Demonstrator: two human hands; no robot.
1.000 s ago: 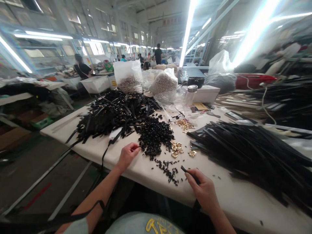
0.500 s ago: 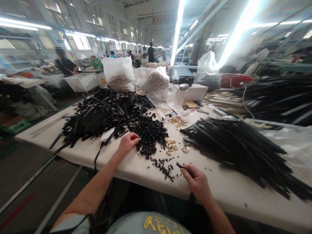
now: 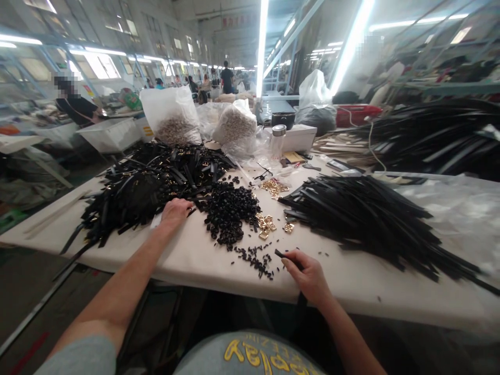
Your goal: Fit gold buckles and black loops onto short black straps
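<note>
My left hand point(image 3: 175, 210) lies at the near edge of a heap of black straps with gold buckles point(image 3: 152, 179); its fingers curl down onto the straps and what they hold is hidden. My right hand point(image 3: 307, 273) is closed on a black strap point(image 3: 284, 255) whose end sticks out to the left above the white table point(image 3: 219, 260); the rest hangs over the table's front edge. Between my hands lie a pile of black loops point(image 3: 228, 208), small black bits point(image 3: 255, 259) and several gold buckles point(image 3: 267, 224).
A long bundle of black straps point(image 3: 371, 219) lies at the right. Bags of small parts point(image 3: 172, 117), a jar point(image 3: 278, 139) and a white box point(image 3: 299, 136) stand at the back. Other people work at far tables. Floor drops off left of the table.
My left hand moved left from the black loops to the edge of the strap heap. My right hand kept hold of its strap. The camera turned, shifting everything left.
</note>
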